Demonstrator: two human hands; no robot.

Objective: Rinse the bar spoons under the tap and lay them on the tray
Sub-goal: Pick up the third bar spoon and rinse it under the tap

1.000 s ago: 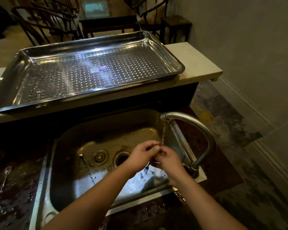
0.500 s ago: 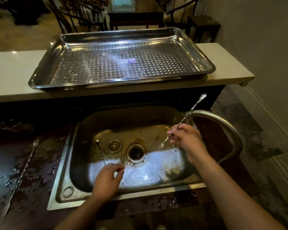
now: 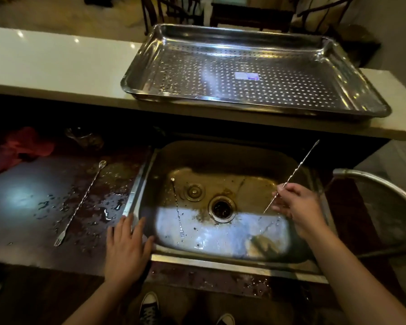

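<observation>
Right hand: you pinched a bar spoon above the sink.
Left hand: your fingers lay straight on its rim.

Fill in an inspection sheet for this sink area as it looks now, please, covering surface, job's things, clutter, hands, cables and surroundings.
Surface: dark counter, wet with drops; stainless steel sink set into it; pale ledge behind.
Job's things: perforated steel tray on the ledge, no spoons in it; one twisted steel bar spoon held over the sink; a second bar spoon in the basin; a third bar spoon on the counter; curved steel tap.
Clutter: crumpled red cloth and a clear glass item, too dim to identify, at the counter's back.
Hands: left hand flat on the counter by the sink's rim; right hand pinches the held spoon.
Cables: nothing seen.
Surroundings: dark wooden chairs beyond the ledge.
</observation>
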